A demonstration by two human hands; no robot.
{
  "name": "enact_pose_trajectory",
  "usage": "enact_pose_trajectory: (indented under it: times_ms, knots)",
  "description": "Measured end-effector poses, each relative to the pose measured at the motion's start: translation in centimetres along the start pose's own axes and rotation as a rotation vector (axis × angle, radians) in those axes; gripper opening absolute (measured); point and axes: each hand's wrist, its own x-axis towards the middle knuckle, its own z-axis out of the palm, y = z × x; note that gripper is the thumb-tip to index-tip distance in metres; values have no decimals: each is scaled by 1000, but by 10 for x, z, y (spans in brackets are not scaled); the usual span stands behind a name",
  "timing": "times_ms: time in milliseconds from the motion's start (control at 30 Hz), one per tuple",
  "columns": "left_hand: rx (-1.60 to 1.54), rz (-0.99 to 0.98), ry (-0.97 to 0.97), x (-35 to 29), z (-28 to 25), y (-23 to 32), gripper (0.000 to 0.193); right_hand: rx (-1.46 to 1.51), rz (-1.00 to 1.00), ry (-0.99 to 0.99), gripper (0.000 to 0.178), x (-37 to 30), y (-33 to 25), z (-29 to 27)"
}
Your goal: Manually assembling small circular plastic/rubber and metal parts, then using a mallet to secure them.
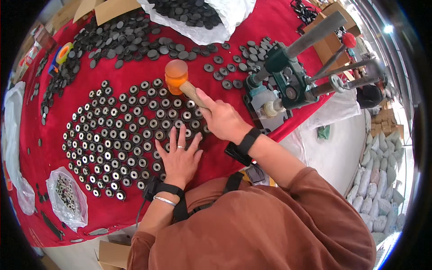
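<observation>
My right hand [225,119] is wrapped round the wooden handle of a mallet [176,76]. Its orange head stands over the far right edge of a wide array of round black pieces [114,121], each with a silver metal ring in its middle. I cannot tell whether the head touches a piece. My left hand [181,155] lies with fingers spread on the near right part of the array, fingertips resting on or between the pieces. The red cloth [216,153] under everything covers the table.
A green hand press [288,76] with long levers stands at the right table edge. Plain black discs [121,40] are heaped at the back beside a white sack [216,33]. A clear bag of small metal parts [67,198] lies front left; a tape roll [64,52] sits far left.
</observation>
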Motion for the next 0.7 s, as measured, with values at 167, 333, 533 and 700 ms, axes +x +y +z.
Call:
enact_pose_trajectory:
  times_ms: [167,333,533,700]
  knots:
    - [5,-12,11,1,-1,-2,47,19,-49,8,54,-8,-13,-19]
    - [-8,11,20,2,-1,1,47,-78,76,-104,54,-39,-2,4]
    - [11,-6,29,5,-1,-3,47,50,16,-51,54,-30,-12,-29]
    - [25,-9,-15,0,-2,2,46,-31,106,-2,53,-65,0,-21]
